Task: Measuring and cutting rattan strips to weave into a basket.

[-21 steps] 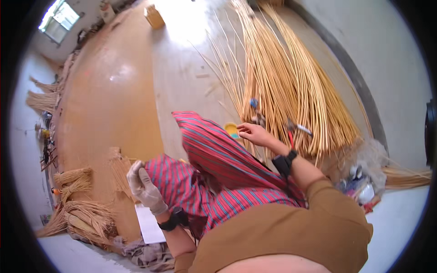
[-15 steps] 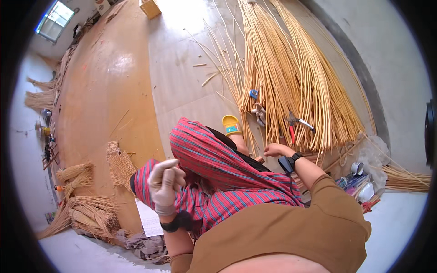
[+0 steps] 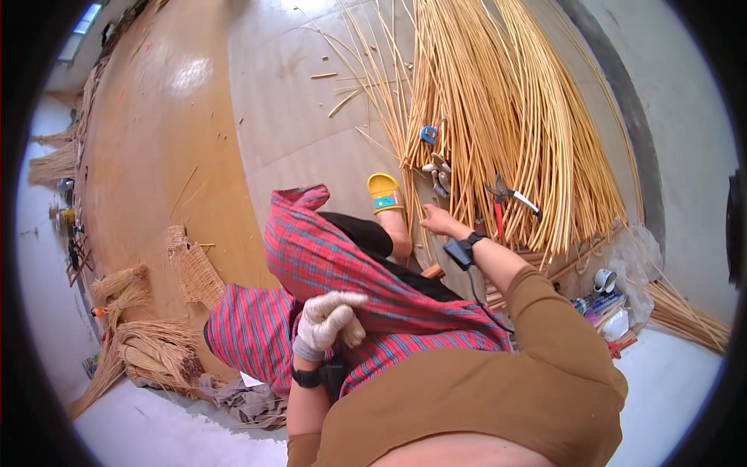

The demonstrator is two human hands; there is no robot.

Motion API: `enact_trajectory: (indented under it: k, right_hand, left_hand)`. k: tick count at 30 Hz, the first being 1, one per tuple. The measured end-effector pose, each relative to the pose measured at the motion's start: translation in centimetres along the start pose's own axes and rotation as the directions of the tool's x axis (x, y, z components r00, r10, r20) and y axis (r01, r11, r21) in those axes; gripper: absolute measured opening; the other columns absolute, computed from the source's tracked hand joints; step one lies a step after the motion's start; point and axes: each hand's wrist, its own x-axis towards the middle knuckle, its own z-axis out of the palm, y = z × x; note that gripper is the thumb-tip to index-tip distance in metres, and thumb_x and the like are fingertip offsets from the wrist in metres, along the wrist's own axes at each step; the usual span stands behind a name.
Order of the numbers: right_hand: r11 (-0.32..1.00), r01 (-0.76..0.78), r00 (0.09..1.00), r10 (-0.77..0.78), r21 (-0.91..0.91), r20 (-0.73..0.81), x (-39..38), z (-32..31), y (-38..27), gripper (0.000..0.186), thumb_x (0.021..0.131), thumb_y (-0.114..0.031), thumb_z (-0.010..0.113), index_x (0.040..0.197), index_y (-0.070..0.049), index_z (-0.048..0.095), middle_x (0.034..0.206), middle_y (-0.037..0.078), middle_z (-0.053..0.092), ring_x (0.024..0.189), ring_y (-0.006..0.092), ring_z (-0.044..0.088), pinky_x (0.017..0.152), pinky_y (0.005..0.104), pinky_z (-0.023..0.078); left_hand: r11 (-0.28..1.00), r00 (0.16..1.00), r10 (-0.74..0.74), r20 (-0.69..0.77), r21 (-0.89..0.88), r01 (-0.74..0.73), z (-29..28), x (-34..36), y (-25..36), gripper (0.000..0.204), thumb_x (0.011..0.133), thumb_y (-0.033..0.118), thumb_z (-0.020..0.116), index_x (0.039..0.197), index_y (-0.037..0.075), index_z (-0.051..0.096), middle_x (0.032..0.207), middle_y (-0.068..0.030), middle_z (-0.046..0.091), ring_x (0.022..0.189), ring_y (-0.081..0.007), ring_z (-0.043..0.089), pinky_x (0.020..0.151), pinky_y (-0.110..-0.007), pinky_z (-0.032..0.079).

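My left hand (image 3: 330, 322), in a white work glove, hovers over the red plaid cloth (image 3: 327, 253) across my lap. Its fingers are loosely bent and somewhat apart, with nothing visible in them. Bare, my right hand (image 3: 443, 222) reaches forward beside my lower leg with its fingers extended, near the lower ends of the rattan canes (image 3: 475, 101). Just ahead of it lies a whitish glove (image 3: 441, 174). Pruning shears (image 3: 510, 198) with red and white handles rest on the canes to its right. A blue tape measure (image 3: 428, 135) sits farther up.
My foot wears a yellow slipper (image 3: 384, 193). A reddish-brown rod end (image 3: 433, 272) shows beside my leg. Left on the floor are a woven piece (image 3: 196, 272) and fibre bundles (image 3: 159, 354). At right stand a tape roll (image 3: 604, 280), plastic wrap (image 3: 634, 261) and more canes (image 3: 689, 311).
My right hand has moved forward and left, toward the glove on the canes. My left hand has come lower and rightward over my lap. The plaid cloth has shifted, covering most of the paper.
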Motion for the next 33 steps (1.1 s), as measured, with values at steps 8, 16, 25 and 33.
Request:
enact_trajectory:
  k: [8, 16, 25, 33]
  right_hand:
    - [0.886, -0.338, 0.916, 0.234, -0.318, -0.325, 6.6, 3.3, -5.9, 0.057, 0.09, -0.04, 0.075, 0.13, -0.004, 0.055, 0.132, 0.02, 0.064, 0.118, 0.0378, 0.067, 0.095, 0.0494, 0.057]
    - [0.938, -0.227, 0.938, 0.138, -0.263, -0.318, 7.8, 5.1, -5.0, 0.055, 0.091, -0.037, 0.074, 0.128, -0.003, 0.052, 0.124, 0.023, 0.063, 0.114, 0.0391, 0.068, 0.09, 0.053, 0.057]
    - [0.875, -0.012, 0.945, -0.149, -0.485, -0.292, 12.4, 6.1, -5.6, 0.031, 0.094, -0.027, 0.062, 0.115, -0.004, 0.057, 0.108, 0.019, 0.07, 0.099, 0.037, 0.073, 0.082, 0.0484, 0.06]
    - [0.879, -0.05, 0.918, -0.147, -0.474, -0.368, 16.5, 5.6, -11.4, 0.02, 0.098, -0.016, 0.05, 0.113, -0.006, 0.059, 0.106, 0.02, 0.073, 0.094, 0.0362, 0.075, 0.075, 0.0494, 0.061]
  left_hand:
    - [0.985, 0.992, -0.124, 0.006, -0.123, 0.124, -0.1, -2.7, 0.8, 0.029, 0.106, 0.009, 0.057, 0.128, -0.007, 0.066, 0.082, -0.0125, 0.076, 0.071, -0.0164, 0.073, 0.069, -0.028, 0.06]
    - [0.968, 0.987, -0.15, 0.066, -0.191, 0.16, -2.0, -1.0, 0.3, 0.029, 0.106, 0.007, 0.056, 0.13, -0.005, 0.067, 0.085, -0.0113, 0.077, 0.074, -0.0154, 0.073, 0.071, -0.028, 0.06]
    - [0.968, 0.961, -0.16, 0.227, -0.157, 0.198, -2.4, 0.7, 1.9, 0.03, 0.107, 0.007, 0.055, 0.132, -0.005, 0.066, 0.09, -0.0115, 0.077, 0.081, -0.0159, 0.074, 0.078, -0.029, 0.06]
    - [0.962, 0.953, -0.165, 0.253, -0.172, 0.213, -2.6, 0.5, 1.9, 0.031, 0.107, 0.008, 0.055, 0.134, -0.004, 0.064, 0.096, -0.0128, 0.077, 0.086, -0.0172, 0.075, 0.082, -0.03, 0.06]
